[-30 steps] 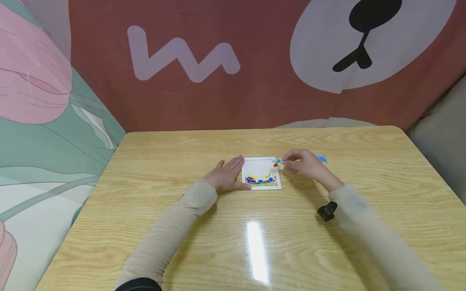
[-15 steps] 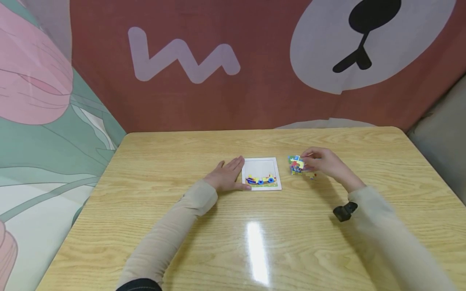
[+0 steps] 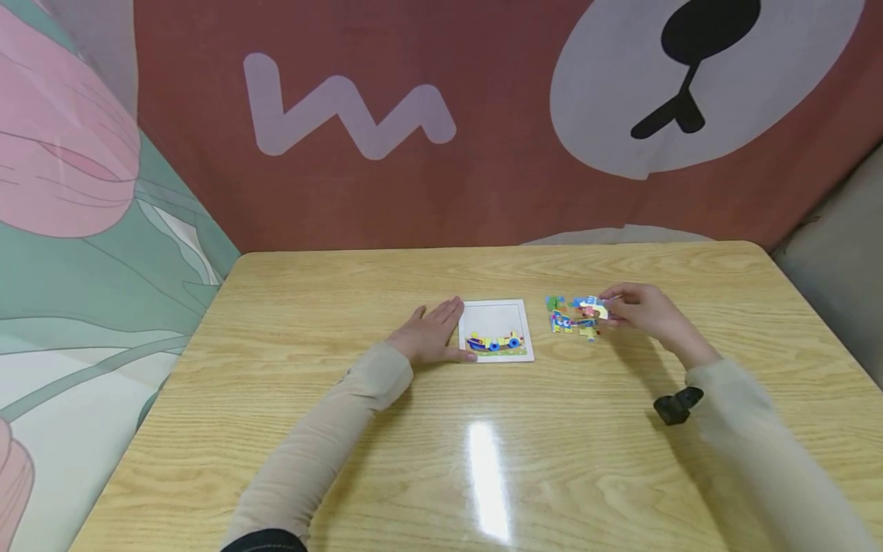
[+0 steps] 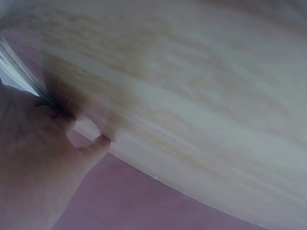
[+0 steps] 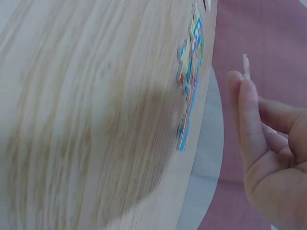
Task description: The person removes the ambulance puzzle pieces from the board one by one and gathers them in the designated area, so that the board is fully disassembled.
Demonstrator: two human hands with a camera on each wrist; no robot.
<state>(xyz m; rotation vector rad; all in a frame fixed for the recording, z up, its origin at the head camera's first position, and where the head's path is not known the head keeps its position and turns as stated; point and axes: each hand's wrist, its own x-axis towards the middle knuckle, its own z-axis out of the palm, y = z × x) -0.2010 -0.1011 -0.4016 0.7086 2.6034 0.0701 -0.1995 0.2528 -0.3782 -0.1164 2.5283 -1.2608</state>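
1. The table is yellow-brown, with wavy wood lines and round back corners. A bright streak shines on its smooth top.
2. Behind it is a red-brown wall with a pale zigzag and a big black nose. On the left, a green wall has a pink flower.
3. The tray lies flat on the table. It is white and square, with a colored strip along the bottom inside.
4. The left hand rests at the tray's left edge, thumb wide from the fingers. The thumb covers the near left corner.
5. The right hand pinches a thin, flat piece above the table, right of the tray.
6. Loose pieces lie between the tray and that hand. They are bright, with bumpy edges. The held piece seems to hide some, so I cannot count them.
7. A black block sits by the right sleeve. Both sleeves are pale cloth.
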